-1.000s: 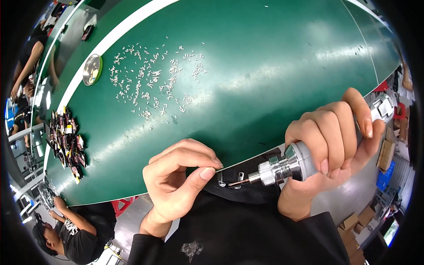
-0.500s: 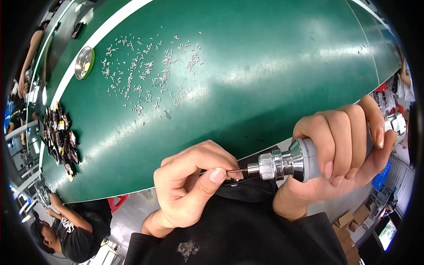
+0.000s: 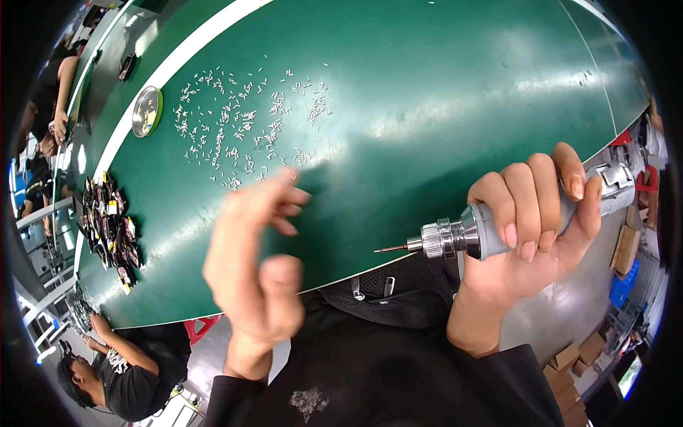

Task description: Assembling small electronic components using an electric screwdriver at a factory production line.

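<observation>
My right hand [image 3: 530,235] grips a grey electric screwdriver [image 3: 491,228] with a silver chuck, its thin bit [image 3: 391,249] pointing left over the near edge of the green table [image 3: 427,107]. My left hand [image 3: 252,263] is blurred with motion, fingers spread and reaching up toward several small silver screws [image 3: 242,128] scattered on the table. Nothing is visible in the left hand. It is well clear of the bit.
A round metal dish [image 3: 146,112] sits left of the screws by a white stripe. A pile of small dark packets [image 3: 107,224] lies at the table's left end. Another person [image 3: 121,370] sits at lower left; others work at far left.
My left hand has let go of the bit tip and swung away to the left and up toward the screws. The right hand keeps holding the screwdriver, now a little higher.
</observation>
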The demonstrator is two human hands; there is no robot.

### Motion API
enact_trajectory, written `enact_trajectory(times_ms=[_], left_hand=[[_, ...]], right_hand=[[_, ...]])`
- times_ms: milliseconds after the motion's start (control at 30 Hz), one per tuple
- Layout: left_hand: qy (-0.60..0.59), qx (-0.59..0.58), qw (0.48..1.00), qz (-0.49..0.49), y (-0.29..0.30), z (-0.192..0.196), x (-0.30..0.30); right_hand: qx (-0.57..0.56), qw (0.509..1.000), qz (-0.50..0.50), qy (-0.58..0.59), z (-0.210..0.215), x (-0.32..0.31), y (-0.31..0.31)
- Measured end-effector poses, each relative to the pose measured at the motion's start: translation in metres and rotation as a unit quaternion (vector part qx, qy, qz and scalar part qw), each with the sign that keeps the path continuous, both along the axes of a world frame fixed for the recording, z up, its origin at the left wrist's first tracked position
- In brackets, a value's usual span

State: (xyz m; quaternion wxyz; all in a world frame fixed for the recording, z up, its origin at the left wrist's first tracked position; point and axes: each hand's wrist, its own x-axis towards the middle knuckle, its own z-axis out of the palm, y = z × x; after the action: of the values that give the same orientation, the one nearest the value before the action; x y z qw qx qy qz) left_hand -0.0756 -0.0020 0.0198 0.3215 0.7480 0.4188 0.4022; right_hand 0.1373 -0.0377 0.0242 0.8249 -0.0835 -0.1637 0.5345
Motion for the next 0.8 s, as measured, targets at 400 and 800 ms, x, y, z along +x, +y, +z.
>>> enact_trajectory(times_ms=[400,800], left_hand=[[0.342,0.037,0.899,0.271,0.253,-0.005,-0.175],[0.442,0.138,0.855,0.235,0.306,-0.013,-0.177]], right_hand=[[-0.065,0.996,-0.022,0.060,-0.036,-0.004,-0.003],[-0.081,0.996,0.003,0.039,-0.033,-0.005,-0.003]])
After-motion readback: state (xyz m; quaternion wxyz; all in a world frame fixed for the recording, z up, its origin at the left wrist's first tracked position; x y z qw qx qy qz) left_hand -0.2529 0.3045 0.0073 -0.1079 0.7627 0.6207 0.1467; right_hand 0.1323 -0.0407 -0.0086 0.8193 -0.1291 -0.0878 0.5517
